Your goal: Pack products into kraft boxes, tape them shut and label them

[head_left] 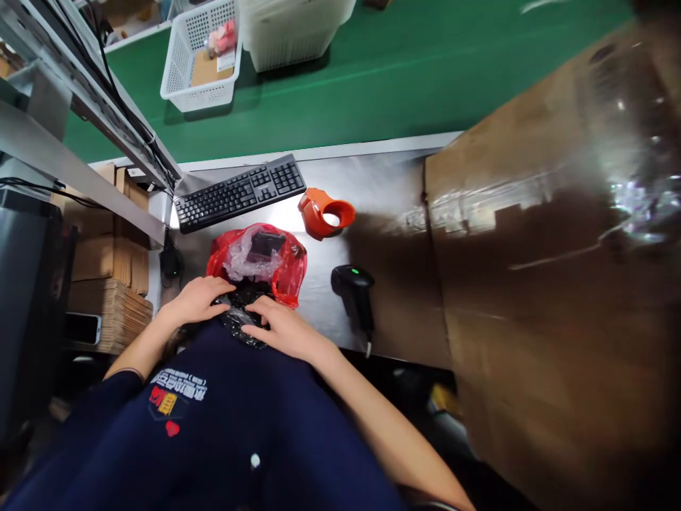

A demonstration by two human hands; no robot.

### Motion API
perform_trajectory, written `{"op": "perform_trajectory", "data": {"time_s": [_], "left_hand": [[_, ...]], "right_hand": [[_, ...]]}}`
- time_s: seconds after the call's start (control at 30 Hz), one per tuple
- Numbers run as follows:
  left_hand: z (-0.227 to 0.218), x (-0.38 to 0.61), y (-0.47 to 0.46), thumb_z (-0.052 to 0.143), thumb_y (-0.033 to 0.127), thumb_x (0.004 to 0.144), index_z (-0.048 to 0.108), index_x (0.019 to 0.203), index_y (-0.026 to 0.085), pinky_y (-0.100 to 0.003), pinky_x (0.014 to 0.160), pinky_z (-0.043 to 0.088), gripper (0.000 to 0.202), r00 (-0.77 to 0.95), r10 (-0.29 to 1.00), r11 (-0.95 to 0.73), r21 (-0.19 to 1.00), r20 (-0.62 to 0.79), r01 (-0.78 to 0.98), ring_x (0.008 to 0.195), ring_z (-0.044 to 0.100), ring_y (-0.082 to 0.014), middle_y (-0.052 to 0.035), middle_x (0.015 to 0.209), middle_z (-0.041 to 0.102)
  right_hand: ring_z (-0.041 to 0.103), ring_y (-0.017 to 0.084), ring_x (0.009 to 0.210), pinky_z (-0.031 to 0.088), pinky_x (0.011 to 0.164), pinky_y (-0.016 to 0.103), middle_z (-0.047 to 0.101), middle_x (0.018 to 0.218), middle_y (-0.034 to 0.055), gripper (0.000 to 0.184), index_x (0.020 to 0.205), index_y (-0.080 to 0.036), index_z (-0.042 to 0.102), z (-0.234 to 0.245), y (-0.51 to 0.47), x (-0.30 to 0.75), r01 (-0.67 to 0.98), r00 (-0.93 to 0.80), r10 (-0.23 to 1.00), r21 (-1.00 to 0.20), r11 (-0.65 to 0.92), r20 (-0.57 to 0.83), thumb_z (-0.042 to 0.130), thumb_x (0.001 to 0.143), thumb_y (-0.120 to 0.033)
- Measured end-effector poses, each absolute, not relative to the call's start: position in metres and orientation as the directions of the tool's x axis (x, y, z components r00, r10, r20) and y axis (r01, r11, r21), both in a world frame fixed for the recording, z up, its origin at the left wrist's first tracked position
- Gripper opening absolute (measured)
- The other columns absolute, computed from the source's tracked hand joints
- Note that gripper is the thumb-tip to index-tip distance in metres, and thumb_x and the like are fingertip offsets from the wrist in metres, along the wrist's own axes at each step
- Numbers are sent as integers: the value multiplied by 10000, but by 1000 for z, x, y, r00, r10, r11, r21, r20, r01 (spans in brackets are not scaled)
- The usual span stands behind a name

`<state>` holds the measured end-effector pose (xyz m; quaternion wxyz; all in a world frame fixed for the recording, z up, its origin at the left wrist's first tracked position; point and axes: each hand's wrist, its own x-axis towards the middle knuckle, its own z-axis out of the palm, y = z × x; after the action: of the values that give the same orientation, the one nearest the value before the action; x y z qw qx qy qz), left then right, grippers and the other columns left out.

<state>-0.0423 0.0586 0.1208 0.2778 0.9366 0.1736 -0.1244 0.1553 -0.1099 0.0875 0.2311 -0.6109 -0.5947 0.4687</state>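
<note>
In the head view, a crinkled black plastic bag lies at the table's front edge, close against my body. From its left side, my left hand grips it with bent fingers. My right hand has its thumb and fingers closed on the right side of the same bag. Just beyond them sits an open red plastic bag. Inside that bag are clear bubble wrap and a dark boxy item, whose kind I cannot make out.
A black keyboard lies behind the bags. To the right are an orange tape dispenser and a black barcode scanner. A large cardboard box stands at the right. White baskets rest on the green conveyor; a metal post rises at left.
</note>
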Motion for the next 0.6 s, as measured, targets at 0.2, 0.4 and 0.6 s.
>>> {"op": "perform_trajectory", "data": {"time_s": [0.2,0.4,0.6], "left_hand": [[133,-38,61,680,464,958,770,1053,249,-443,1053,417,251,945,170,-800,520,-280,298,1109,671,-262,-52,1059,785],[153,-21,71,634,330,978,744,979,227,-414,1089,442,151,966,243,-665,740,86,102,1030,712,-212,-45,959,780],[168,44,130,927,393,691,694,1286,206,-339,924,533,666,907,420,-383,913,35,142,1008,702,-239,-83,1108,758]], "right_hand": [[610,173,737,393,648,279,672,871,-4,303,989,-215,625,98,-101,164,477,-115,939,-847,-233,-323,794,846,-421],[594,264,999,442,842,370,694,1016,76,319,740,-225,476,130,-92,186,427,-25,999,-903,41,34,750,863,-333],[490,142,645,394,622,286,562,716,-37,372,786,-235,499,152,-41,249,31,269,961,-998,55,61,811,788,-438]]}}
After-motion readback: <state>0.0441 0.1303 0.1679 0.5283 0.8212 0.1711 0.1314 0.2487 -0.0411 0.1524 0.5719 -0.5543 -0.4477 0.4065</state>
